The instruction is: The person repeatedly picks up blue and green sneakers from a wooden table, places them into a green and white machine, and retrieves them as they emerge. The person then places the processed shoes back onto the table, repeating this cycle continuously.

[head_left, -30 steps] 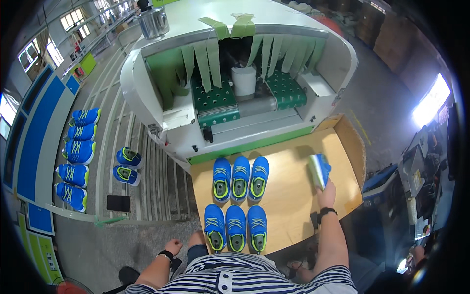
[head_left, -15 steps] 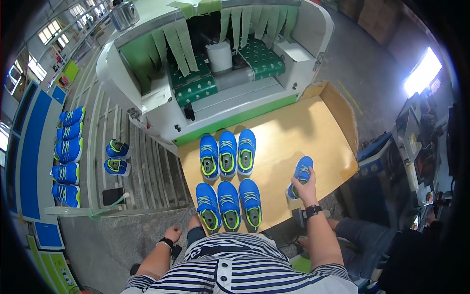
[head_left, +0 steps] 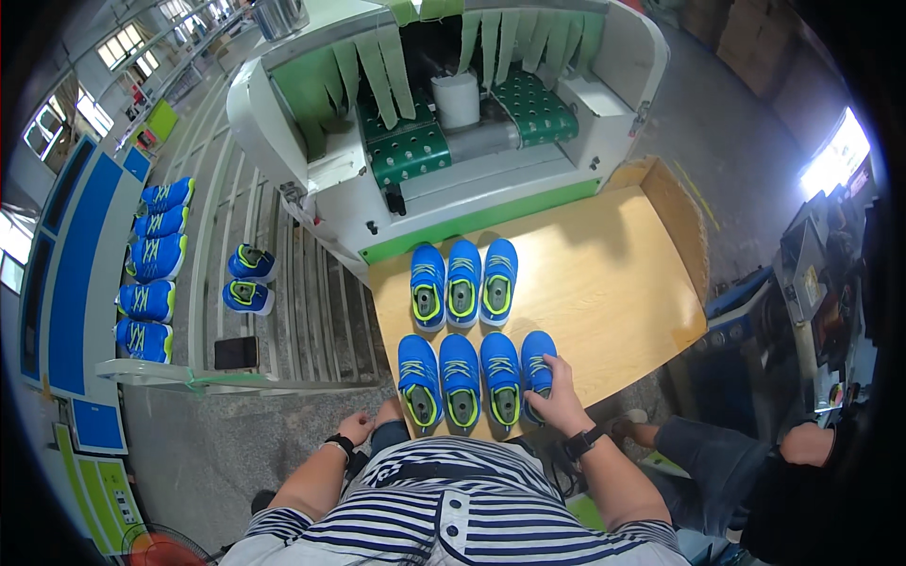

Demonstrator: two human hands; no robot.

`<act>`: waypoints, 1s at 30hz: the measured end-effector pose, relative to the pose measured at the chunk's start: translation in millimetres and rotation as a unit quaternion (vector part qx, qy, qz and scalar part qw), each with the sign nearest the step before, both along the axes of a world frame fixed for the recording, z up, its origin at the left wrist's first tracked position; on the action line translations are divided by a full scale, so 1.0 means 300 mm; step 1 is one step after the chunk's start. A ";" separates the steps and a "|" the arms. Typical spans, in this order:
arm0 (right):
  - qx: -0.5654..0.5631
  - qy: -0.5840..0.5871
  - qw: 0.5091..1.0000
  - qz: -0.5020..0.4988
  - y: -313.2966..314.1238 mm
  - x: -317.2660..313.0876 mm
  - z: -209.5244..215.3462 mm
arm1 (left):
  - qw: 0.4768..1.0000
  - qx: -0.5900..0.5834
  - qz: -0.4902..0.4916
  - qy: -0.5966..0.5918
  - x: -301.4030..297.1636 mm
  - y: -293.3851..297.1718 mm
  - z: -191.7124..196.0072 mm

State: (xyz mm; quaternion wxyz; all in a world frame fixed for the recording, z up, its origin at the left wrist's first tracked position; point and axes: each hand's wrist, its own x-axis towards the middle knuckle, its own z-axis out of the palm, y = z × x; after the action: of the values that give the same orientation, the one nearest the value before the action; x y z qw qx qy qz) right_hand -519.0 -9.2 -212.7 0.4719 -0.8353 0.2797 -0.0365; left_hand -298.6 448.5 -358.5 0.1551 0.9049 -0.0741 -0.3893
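Observation:
My right hand (head_left: 561,404) is closed on a blue sneaker (head_left: 536,347) with lime trim. That sneaker stands at the right end of the near row on the wooden board, beside another blue sneaker (head_left: 497,358). The row's other shoes, such as the leftmost sneaker (head_left: 418,363), point their toes away from me. Behind them stands a second row of three, with one sneaker (head_left: 462,266) in its middle. Down by my thigh, left of the board (head_left: 595,274), hangs my left hand (head_left: 356,428), its fingers curled with nothing visible in them.
A white machine (head_left: 491,184) with green strip curtains and a green perforated conveyor (head_left: 411,156) adjoins the board's far edge. On the left, a slatted rack (head_left: 326,330) bears more blue sneakers (head_left: 156,258) and a dark phone (head_left: 236,353). Another person's leg (head_left: 703,453) is at the right.
My right hand has carried the sneaker leftward and toward me, from the board's right side to the end of the near row. My left hand stays low.

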 end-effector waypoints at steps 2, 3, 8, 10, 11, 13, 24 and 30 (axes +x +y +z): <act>-0.027 -0.007 1.000 0.000 0.006 0.003 -0.010 | 1.000 0.009 -0.003 0.004 -0.007 0.007 -0.003; -0.040 -0.011 0.999 0.001 0.009 0.003 -0.013 | 1.000 0.004 0.000 0.005 -0.009 0.010 -0.006; -0.007 -0.005 1.000 0.001 0.008 -0.002 -0.007 | 1.000 0.002 0.017 0.002 0.011 0.010 0.006; -0.005 -0.007 1.000 0.003 0.006 -0.001 -0.008 | 1.000 -0.001 0.019 0.001 0.007 0.001 0.011; -0.005 -0.010 1.000 0.004 0.004 -0.001 -0.010 | 1.000 -0.002 0.019 0.001 0.008 -0.004 0.014; -0.010 -0.012 1.000 0.005 0.005 0.000 -0.012 | 1.000 0.001 0.015 0.003 0.005 -0.008 0.019; -0.031 -0.020 0.999 0.008 0.007 -0.002 -0.020 | 1.000 -0.019 0.011 -0.010 -0.005 -0.017 0.017; -0.033 -0.010 0.999 0.016 -0.002 -0.011 -0.023 | 1.000 -0.025 0.001 -0.011 -0.002 0.004 -0.004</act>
State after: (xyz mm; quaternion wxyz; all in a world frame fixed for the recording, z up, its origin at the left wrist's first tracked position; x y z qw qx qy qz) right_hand -522.1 -9.9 -219.6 0.4475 -0.8543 0.2602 -0.0465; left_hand -299.3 449.8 -359.8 0.1776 0.9052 -0.0848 -0.3767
